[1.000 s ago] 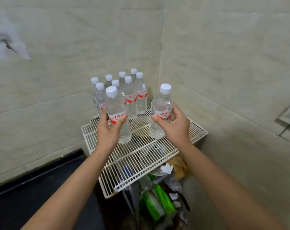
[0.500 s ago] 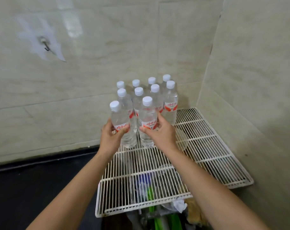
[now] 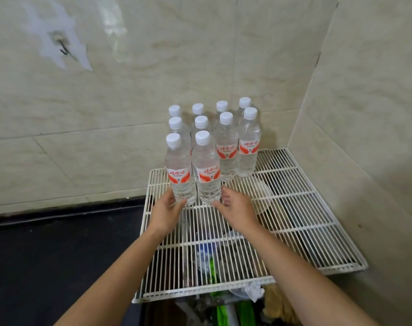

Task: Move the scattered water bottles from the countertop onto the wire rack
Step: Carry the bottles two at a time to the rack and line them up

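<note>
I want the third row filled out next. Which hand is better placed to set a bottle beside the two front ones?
Right. The right hand sits by the open rack space right of the front bottles; the left hand is at the rack's left edge.

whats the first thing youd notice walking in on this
A tight cluster of white-capped bottles stands upright at the back of the white wire rack, in the tiled corner. Both hands, left and right, sit open at the two front bottles' bases.

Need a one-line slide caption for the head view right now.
Both hands, left and right, open at the base of two front bottles standing with eight others on the wire rack.
</note>
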The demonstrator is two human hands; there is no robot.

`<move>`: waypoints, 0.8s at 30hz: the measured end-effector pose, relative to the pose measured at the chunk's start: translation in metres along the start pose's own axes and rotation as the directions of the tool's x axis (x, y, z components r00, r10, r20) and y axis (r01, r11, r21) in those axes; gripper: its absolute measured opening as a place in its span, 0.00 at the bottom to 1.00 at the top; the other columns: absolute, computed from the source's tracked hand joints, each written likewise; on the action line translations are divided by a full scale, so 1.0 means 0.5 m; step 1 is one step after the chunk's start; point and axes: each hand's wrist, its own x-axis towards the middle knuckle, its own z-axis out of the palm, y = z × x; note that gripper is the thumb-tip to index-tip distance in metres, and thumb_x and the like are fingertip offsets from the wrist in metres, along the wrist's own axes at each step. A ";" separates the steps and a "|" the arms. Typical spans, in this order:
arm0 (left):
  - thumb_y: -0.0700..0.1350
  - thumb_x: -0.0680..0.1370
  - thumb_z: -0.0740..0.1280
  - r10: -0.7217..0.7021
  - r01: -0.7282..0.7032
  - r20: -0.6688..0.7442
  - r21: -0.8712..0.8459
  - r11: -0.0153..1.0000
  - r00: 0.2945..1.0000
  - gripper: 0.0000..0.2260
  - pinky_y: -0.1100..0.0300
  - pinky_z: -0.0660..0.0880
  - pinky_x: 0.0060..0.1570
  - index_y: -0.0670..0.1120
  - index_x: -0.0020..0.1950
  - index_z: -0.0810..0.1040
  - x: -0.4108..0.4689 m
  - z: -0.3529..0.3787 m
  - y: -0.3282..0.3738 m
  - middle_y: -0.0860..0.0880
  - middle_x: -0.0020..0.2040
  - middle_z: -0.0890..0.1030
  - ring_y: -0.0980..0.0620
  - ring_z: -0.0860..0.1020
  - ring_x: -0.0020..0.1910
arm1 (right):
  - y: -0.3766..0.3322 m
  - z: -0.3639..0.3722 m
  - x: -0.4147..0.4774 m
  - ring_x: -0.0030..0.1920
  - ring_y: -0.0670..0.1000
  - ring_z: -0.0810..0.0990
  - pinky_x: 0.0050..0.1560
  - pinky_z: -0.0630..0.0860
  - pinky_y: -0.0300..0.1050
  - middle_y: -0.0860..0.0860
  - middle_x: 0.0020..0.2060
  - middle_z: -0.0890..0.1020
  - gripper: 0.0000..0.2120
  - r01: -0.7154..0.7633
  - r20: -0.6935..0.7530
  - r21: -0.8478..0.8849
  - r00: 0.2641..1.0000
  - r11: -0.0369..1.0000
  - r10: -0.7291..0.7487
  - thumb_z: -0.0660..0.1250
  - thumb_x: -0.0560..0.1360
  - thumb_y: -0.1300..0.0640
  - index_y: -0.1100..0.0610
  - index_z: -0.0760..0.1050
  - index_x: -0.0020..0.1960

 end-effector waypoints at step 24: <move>0.60 0.83 0.56 0.177 -0.017 -0.228 0.567 0.823 0.957 0.27 0.43 0.60 0.75 0.48 0.79 0.65 -0.133 -0.081 -0.009 0.42 0.79 0.64 0.42 0.61 0.79 | -0.033 0.035 -0.055 0.82 0.62 0.45 0.80 0.46 0.61 0.60 0.82 0.45 0.35 0.239 -0.294 -0.388 0.883 0.890 -0.365 0.54 0.83 0.39 0.53 0.49 0.83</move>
